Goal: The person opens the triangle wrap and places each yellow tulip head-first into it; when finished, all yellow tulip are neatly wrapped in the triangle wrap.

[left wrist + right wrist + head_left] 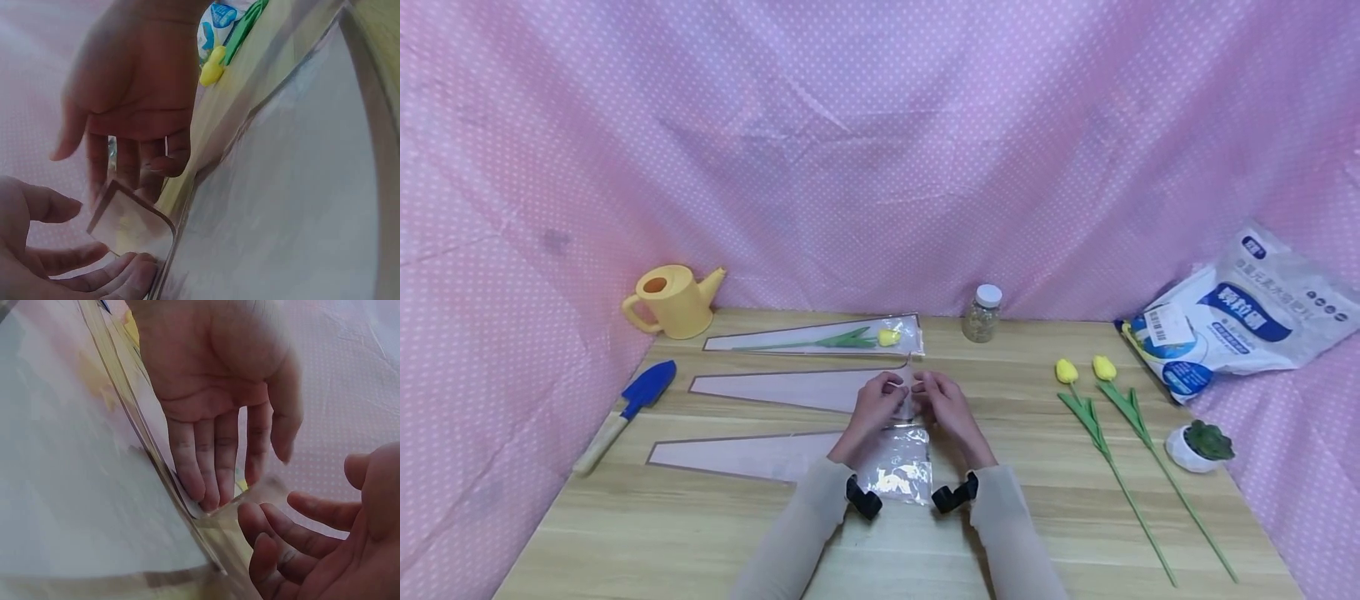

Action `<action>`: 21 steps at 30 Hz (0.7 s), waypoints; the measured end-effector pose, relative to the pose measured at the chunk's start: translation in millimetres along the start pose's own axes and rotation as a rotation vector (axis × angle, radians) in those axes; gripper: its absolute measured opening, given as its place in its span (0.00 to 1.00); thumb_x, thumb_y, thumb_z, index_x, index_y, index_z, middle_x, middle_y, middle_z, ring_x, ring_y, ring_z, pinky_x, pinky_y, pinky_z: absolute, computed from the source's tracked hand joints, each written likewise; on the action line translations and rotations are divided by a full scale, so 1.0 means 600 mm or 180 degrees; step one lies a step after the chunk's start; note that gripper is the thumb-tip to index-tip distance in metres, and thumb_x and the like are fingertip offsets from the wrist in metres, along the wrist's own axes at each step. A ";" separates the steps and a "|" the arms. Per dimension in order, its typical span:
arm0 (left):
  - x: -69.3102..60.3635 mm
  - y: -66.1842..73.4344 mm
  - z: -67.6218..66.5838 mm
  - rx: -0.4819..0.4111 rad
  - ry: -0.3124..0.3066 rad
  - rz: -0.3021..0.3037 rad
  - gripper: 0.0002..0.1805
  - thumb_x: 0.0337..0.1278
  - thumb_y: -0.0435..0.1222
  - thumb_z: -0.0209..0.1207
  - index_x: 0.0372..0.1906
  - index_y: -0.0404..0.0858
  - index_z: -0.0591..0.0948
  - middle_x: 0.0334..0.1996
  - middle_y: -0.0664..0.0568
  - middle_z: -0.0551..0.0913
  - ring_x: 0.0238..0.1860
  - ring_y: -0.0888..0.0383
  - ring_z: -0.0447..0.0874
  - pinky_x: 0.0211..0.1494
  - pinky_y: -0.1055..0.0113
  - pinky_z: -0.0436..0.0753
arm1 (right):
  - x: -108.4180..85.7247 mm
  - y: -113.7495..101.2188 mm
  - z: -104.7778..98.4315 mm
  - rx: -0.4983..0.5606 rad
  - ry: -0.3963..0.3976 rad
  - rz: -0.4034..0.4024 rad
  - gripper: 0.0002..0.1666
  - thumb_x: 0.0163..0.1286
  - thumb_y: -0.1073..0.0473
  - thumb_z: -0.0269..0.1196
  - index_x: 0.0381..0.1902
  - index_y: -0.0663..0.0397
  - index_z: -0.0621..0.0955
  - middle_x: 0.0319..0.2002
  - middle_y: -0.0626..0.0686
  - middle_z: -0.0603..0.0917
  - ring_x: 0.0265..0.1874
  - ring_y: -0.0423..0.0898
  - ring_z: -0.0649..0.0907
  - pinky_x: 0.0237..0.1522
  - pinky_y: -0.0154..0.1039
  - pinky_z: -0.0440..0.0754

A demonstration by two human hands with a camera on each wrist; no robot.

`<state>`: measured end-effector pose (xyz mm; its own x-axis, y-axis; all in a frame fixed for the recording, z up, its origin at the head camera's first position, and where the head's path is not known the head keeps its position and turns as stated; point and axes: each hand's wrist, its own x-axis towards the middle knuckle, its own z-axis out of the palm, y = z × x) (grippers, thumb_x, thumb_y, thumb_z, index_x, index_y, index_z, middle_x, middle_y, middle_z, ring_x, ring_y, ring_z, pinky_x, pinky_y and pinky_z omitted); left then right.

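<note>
Both hands are over the wide end of the middle tapered clear sleeve (790, 388), which has a brown border. In the left wrist view, a corner flap (134, 222) of its film stands up between the hands. My left hand (877, 403) has its fingertips against this flap, its thumb apart from them. My right hand (946, 407) faces it, fingers pointing to the flap's other side and thumb also apart. Another sleeve (737, 458) lies nearer, partly beneath my left forearm. A farther sleeve (752, 340) contains a yellow tulip (887, 337).
At left are a yellow watering can (681, 304) and a blue trowel (650, 385). A white-lidded jar (982, 315) stands at the back. To the right lie two yellow tulips (1066, 372), a potted succulent (1197, 448) and a printed bag (1247, 321). Pink dotted cloth (880, 167) hangs behind.
</note>
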<state>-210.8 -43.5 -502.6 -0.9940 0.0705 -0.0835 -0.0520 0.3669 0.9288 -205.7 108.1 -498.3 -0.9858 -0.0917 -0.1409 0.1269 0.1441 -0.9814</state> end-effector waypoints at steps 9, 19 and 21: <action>0.004 -0.007 -0.002 -0.0122 0.0145 0.0011 0.14 0.64 0.40 0.59 0.44 0.32 0.84 0.39 0.42 0.87 0.36 0.58 0.81 0.38 0.70 0.79 | -0.003 -0.002 0.012 0.0159 -0.0134 0.0036 0.28 0.83 0.51 0.43 0.63 0.68 0.73 0.52 0.71 0.81 0.29 0.42 0.84 0.31 0.32 0.80; 0.009 -0.012 -0.005 -0.0084 0.0419 -0.0012 0.09 0.59 0.34 0.58 0.35 0.32 0.86 0.29 0.45 0.86 0.30 0.59 0.77 0.35 0.71 0.76 | 0.002 0.000 0.015 0.0010 -0.0096 0.0092 0.26 0.82 0.51 0.47 0.62 0.68 0.74 0.50 0.70 0.82 0.28 0.42 0.82 0.28 0.32 0.79; 0.009 -0.012 -0.006 -0.0087 0.0461 -0.0053 0.09 0.57 0.33 0.59 0.33 0.33 0.87 0.27 0.46 0.85 0.30 0.59 0.77 0.35 0.70 0.75 | 0.005 0.000 0.014 -0.0074 -0.0053 0.0106 0.25 0.80 0.52 0.50 0.62 0.67 0.75 0.47 0.67 0.82 0.27 0.42 0.81 0.27 0.32 0.79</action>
<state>-216.3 -49.0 -508.6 -0.9964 -0.0706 -0.0478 -0.0692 0.3412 0.9374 -207.9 99.6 -499.8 -0.9790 -0.1027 -0.1759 0.1569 0.1701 -0.9729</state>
